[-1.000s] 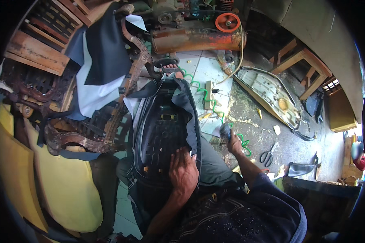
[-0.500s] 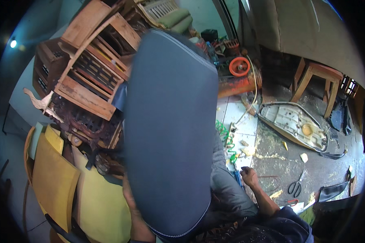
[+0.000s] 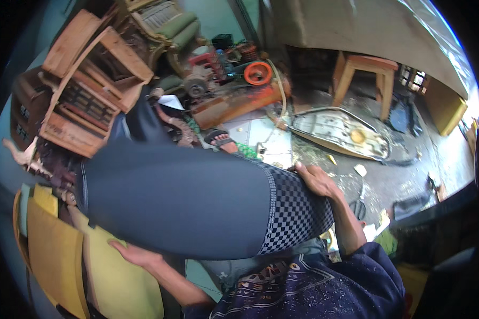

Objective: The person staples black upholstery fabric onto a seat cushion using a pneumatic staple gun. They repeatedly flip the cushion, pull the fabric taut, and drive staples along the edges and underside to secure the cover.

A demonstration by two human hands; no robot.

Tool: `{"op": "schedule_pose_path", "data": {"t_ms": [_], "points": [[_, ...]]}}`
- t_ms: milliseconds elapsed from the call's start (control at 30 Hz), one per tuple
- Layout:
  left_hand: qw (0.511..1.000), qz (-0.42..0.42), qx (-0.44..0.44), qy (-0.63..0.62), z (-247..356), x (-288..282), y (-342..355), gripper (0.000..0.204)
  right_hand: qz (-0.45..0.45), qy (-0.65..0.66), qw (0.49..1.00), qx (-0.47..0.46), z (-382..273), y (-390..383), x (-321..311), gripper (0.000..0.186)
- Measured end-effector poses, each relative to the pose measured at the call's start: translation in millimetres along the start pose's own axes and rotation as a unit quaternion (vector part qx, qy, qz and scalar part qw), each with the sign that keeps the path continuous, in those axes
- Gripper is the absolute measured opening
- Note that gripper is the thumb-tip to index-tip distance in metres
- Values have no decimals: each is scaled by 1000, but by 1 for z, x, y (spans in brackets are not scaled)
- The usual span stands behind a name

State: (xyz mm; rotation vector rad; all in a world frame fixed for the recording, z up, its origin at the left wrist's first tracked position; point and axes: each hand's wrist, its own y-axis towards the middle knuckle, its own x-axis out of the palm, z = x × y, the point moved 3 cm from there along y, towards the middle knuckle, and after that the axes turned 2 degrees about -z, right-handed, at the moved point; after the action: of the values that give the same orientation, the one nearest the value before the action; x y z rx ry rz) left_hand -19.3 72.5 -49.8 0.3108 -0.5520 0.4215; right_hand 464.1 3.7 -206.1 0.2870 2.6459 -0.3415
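A long motorcycle seat (image 3: pixel 181 196) in smooth dark grey lies crosswise before me, above my lap. Pale stitching divides off its right end, which has a black-and-grey checkered cover (image 3: pixel 298 207). My right hand (image 3: pixel 319 182) grips that checkered end from its far side. At the near lower edge, toward the left, my left hand (image 3: pixel 138 256) supports the seat; some of its fingers are hidden beneath. The seat's underside is out of sight.
On the floor at right lie an upturned seat pan (image 3: pixel 340 133), scissors (image 3: pixel 360 208) and foam scraps. A wooden stool (image 3: pixel 364 72) stands behind. An orange-wheeled compressor (image 3: pixel 239 101) is at the back, wooden chair frames (image 3: pixel 85 101) at left, yellow foam sheets (image 3: pixel 56 247) near left.
The seat has turned from pointing away from me to lying crosswise, bringing its checkered end into view. My right hand has come up from beside the floor tools onto that end.
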Motion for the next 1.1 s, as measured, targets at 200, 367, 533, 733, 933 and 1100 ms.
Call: {"op": "schedule_pose_path", "data": {"t_ms": [200,367,533,733,933,1100], "points": [[980,78,-133,-127,-88,-147,-102,83,25,-258,963,-71,-51,-1,33,54],[947,196,-194,-166,-104,-208,-152,93,-91,-269,890,-358,-84,-79,192,59],[925,249,-200,-205,-108,-224,-158,99,79,-295,899,-314,-37,-63,179,60],[924,220,-216,-225,-126,-264,-148,102,86,-77,969,218,91,-30,21,75],[930,177,-251,-203,-144,-285,-134,103,232,38,941,242,148,-34,20,83],[922,219,-275,-161,-134,-265,-127,99,256,197,930,175,138,-53,-11,89]]}}
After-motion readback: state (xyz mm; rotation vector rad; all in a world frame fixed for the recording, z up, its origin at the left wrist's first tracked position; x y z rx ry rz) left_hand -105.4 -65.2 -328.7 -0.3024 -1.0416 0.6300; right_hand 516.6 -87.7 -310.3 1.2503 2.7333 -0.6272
